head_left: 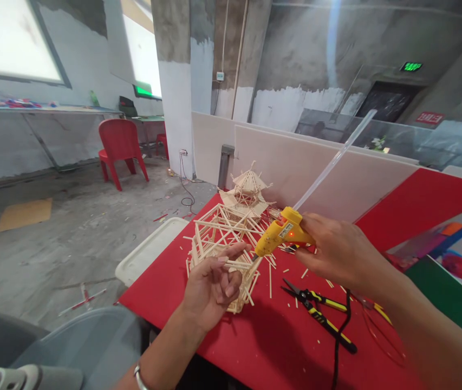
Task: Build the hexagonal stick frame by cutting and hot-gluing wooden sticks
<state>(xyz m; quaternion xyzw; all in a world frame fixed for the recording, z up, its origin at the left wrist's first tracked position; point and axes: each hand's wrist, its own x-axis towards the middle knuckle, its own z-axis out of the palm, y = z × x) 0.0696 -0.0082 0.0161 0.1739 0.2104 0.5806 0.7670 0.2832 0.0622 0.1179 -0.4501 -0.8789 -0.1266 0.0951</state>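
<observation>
My right hand (328,244) is closed around a yellow hot glue gun (281,233), its orange light lit and a long clear glue stick (336,157) rising from the back. The gun's nozzle points down at the end of a thin wooden stick (239,264) pinched in my left hand (214,281). Behind and under that hand stands an open frame of wooden sticks (218,227). A finished-looking stick pavilion with a tiered roof (249,187) stands farther back.
Black-and-yellow scissors (320,311) lie on the red table (279,341) beside a black cord (340,341). Loose stick pieces are scattered nearby. A white board (295,168) borders the back. At left are a grey stool (88,346) and a red chair (121,143).
</observation>
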